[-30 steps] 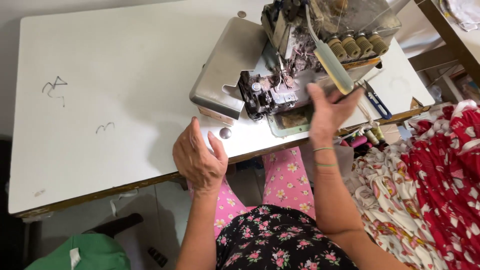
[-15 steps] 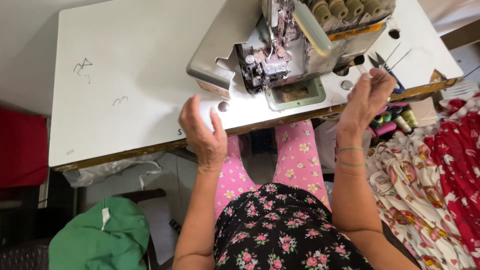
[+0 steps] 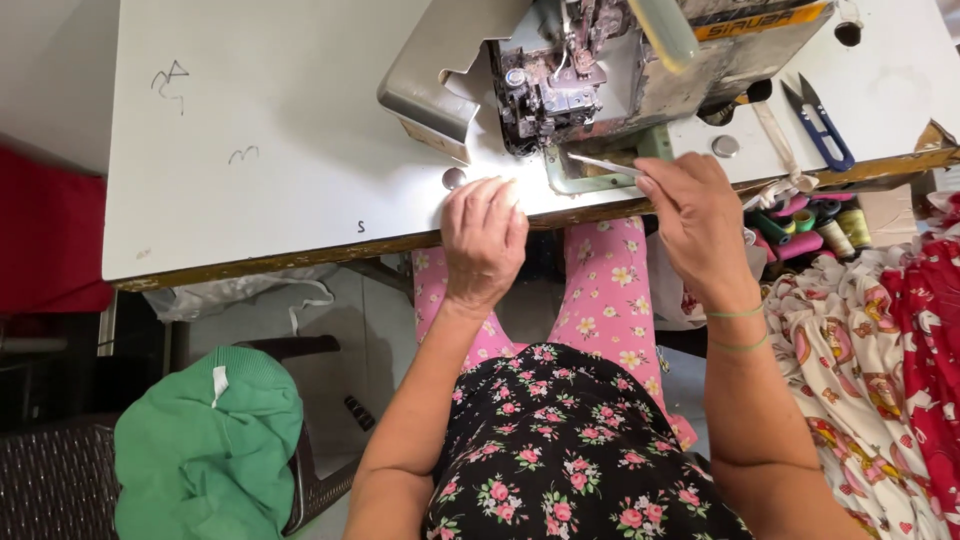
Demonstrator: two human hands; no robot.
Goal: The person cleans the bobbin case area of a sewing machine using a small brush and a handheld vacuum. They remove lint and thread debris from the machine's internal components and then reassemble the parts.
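A grey overlock sewing machine stands on a white table. My right hand pinches thin metal tweezers, whose tip points left toward the machine's needle area. My left hand rests palm down on the table's front edge, just left of the machine's base, with fingers together and nothing in it. Both forearms reach up from my lap, over a floral black top and pink floral trousers.
Blue thread snips lie on the table to the right of the machine. Thread spools sit below the table's right edge. Red and white printed fabric is piled at the right. A green cloth lies on a chair at lower left.
My right hand has come in from the table's right side to the machine's front and now holds tweezers. My left hand has dropped from raised to resting on the table edge.
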